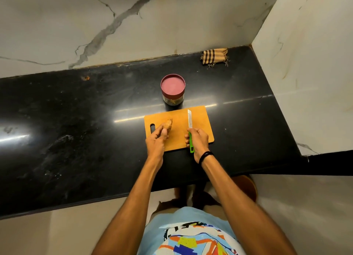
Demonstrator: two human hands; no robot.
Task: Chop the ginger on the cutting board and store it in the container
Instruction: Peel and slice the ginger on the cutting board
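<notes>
An orange wooden cutting board (179, 124) lies on the black counter. A whole brown piece of ginger (168, 125) lies on the board's left part, and my left hand (157, 140) grips its near end. My right hand (197, 140) holds the green handle of a knife (189, 125), whose pale blade points away from me over the board's right part, well apart from the ginger. Behind the board stands a small clear container (173, 89) with its dark red lid on.
The black counter (76, 121) stretches far to the left and ends at a marble wall on the right. A folded checked cloth (214, 57) lies at the back right corner. The counter's front edge runs just below my wrists.
</notes>
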